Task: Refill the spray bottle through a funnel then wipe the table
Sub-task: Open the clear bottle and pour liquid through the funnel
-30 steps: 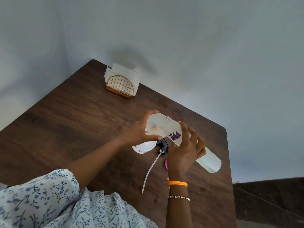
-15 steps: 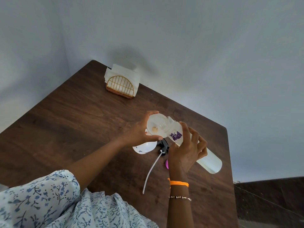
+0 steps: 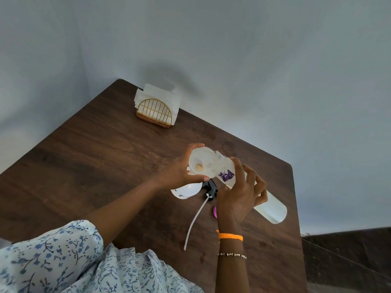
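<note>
A translucent funnel [image 3: 201, 163] sits on top of a white spray bottle [image 3: 186, 192] on the brown table [image 3: 95, 166]; my left hand [image 3: 179, 172] grips the funnel's rim. My right hand [image 3: 239, 193] grips a long clear refill bottle [image 3: 273, 208] with a purple label, tilted so that its threaded mouth reaches into the funnel. The black spray head [image 3: 210, 188] with its long white dip tube [image 3: 194, 223] lies on the table just right of the spray bottle.
A gold wire napkin holder [image 3: 155, 112] with white napkins stands at the table's far corner, against the wall. A small pink object [image 3: 215, 211] lies half hidden under my right wrist. The table's right edge runs close behind the refill bottle.
The refill bottle has tipped slightly more toward the funnel; both hands keep their holds and barely move.
</note>
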The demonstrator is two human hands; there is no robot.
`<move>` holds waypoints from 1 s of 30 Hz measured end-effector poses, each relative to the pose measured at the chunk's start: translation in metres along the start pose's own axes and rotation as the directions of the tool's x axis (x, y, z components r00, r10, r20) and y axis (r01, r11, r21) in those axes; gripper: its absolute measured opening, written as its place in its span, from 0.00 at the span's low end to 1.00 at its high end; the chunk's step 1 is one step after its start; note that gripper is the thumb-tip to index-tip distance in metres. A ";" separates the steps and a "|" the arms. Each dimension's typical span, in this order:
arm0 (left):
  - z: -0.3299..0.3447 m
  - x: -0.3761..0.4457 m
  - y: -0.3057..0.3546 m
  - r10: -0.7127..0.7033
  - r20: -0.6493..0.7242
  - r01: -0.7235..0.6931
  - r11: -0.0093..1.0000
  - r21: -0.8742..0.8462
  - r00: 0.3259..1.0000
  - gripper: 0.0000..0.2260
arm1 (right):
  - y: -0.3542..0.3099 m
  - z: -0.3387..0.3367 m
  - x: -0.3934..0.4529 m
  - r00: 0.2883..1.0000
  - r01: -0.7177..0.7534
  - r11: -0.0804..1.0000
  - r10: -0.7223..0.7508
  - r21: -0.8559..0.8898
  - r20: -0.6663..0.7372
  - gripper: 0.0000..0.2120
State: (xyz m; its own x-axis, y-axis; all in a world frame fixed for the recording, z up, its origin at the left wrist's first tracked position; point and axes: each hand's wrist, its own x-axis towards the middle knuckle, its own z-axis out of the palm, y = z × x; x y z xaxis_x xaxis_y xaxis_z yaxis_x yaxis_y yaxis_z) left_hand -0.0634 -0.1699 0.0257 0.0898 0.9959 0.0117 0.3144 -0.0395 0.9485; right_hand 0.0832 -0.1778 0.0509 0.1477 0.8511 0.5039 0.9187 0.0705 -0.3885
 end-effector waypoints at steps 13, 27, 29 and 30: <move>0.001 0.002 -0.004 0.005 -0.003 -0.005 1.000 0.007 1.000 0.38 | -0.001 -0.001 0.000 1.000 -0.010 1.000 0.010 -0.019 0.003 0.33; 0.000 0.002 -0.003 0.005 0.003 -0.005 1.000 -0.007 1.000 0.38 | -0.002 0.000 0.002 1.000 -0.007 0.998 0.008 -0.062 0.007 0.34; 0.000 0.002 -0.003 0.002 0.006 -0.002 1.000 0.004 1.000 0.38 | -0.002 0.000 0.003 1.000 -0.010 0.998 0.010 -0.060 0.009 0.34; 0.000 0.002 -0.002 0.000 0.007 0.000 1.000 0.008 1.000 0.38 | -0.002 0.000 0.003 1.000 -0.014 0.998 0.014 -0.057 0.012 0.33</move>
State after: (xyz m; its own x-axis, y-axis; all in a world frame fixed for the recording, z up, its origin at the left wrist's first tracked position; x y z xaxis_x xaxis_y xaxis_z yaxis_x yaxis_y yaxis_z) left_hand -0.0637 -0.1682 0.0235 0.0960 0.9953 0.0098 0.3220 -0.0404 0.9459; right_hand 0.0816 -0.1750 0.0535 0.1566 0.8580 0.4892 0.9360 0.0291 -0.3507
